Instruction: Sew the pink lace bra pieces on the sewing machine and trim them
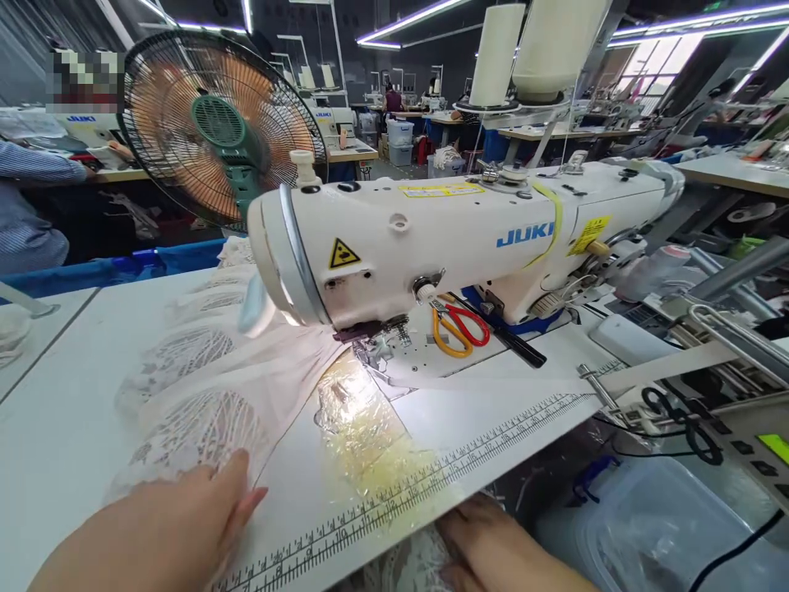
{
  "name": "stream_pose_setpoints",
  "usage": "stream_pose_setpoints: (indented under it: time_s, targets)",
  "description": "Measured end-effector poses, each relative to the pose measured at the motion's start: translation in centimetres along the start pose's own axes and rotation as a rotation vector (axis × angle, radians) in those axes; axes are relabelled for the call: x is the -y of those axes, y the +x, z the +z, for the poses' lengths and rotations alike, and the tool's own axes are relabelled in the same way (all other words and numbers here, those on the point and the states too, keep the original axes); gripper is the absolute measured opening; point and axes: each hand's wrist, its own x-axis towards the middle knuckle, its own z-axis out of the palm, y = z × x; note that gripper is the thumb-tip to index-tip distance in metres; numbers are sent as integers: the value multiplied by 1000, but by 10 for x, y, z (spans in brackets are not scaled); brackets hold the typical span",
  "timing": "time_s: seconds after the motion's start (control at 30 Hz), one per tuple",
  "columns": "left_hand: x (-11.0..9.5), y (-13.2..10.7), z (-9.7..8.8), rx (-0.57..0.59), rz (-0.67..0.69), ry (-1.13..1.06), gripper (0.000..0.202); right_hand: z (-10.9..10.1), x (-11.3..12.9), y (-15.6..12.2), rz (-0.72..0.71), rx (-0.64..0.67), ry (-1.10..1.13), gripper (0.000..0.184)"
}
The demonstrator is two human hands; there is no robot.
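Note:
A pale pinkish-white lace fabric (203, 419) with sheer panels spreads over the left of the table and runs up to the needle area of a white JUKI sewing machine (382, 247). My left hand (178, 514) rests on the fabric's near end, its thumb apart from the fingers. Below the table's front edge, my right hand (499, 538) has its fingers curled at more white lace (410, 563); its fingertips are partly hidden. Thread snips (459, 329) with red and yellow handles lie on the machine bed, beside a black-handled tool (521, 341).
A printed ruler tape (370, 520) follows the table's front edge, near yellowed clear tape (363, 436). A large fan (222, 123) stands behind the table. Thread cones (496, 57) rise behind the machine. Below right sits a clear plastic bin (666, 526). A person's sleeve (37, 197) shows at far left.

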Motion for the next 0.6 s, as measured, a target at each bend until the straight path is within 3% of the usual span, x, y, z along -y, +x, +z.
stream_pose_setpoints:
  time_s: [0.07,0.17,0.27,0.37,0.43,0.53,0.6]
  targets:
    - [5,-13,13,15,-19,-19,57,-2,2,-2,59,-1,41,47]
    - [12,-11,18,-51,-85,-80,59,-6,7,-4,111,4,47,36]
    - [23,3,20,-154,-136,-142,57,-6,7,-5,94,42,72,29]
    - [36,13,27,-303,-201,-238,51,1,-1,-2,68,-40,71,23]
    - [39,11,31,-369,-246,-284,49,8,-8,0,83,-82,14,28]
    - [28,-11,29,-437,-231,-332,49,14,-14,1,110,-90,-80,41]
    - [6,-38,26,-509,-182,-451,48,13,-13,-1,118,-111,-141,41]
